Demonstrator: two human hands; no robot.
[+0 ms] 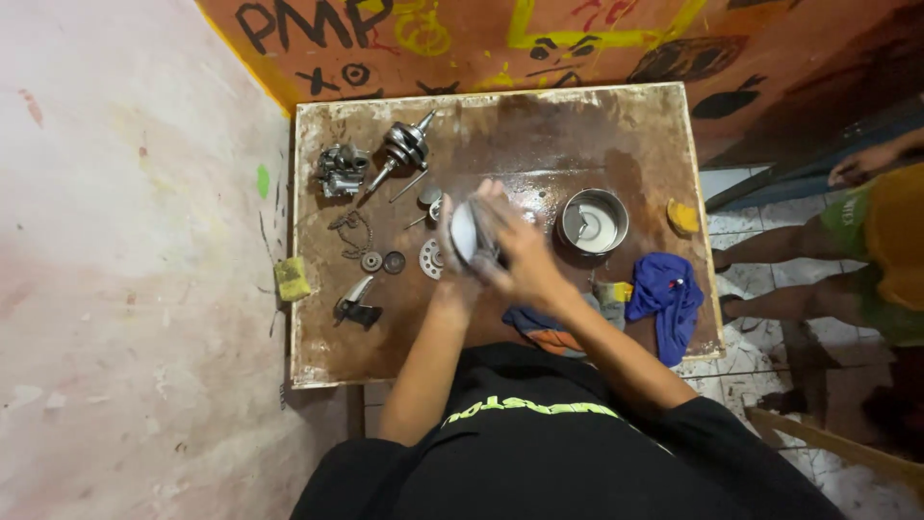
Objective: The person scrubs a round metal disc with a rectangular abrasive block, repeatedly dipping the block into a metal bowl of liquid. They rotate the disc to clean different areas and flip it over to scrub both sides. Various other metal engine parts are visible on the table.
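Note:
Over the middle of a stained brown table [520,125], both my hands are closed around a round silvery metal part [463,232]. My left hand [452,252] cups it from the left and below. My right hand [515,246] wraps over it from the right, fingers across its face. The hands are slightly blurred. Right beside them stands a small metal pot [593,221] with pale liquid and a tool in it.
Engine parts lie at the table's left: a crankshaft [404,146], a metal housing [341,169], a chain [352,231], small gears [382,261], a perforated disc [430,259]. A blue rag [666,299] and yellow sponges [682,217] lie right. Another person's legs [799,250] stand at the right.

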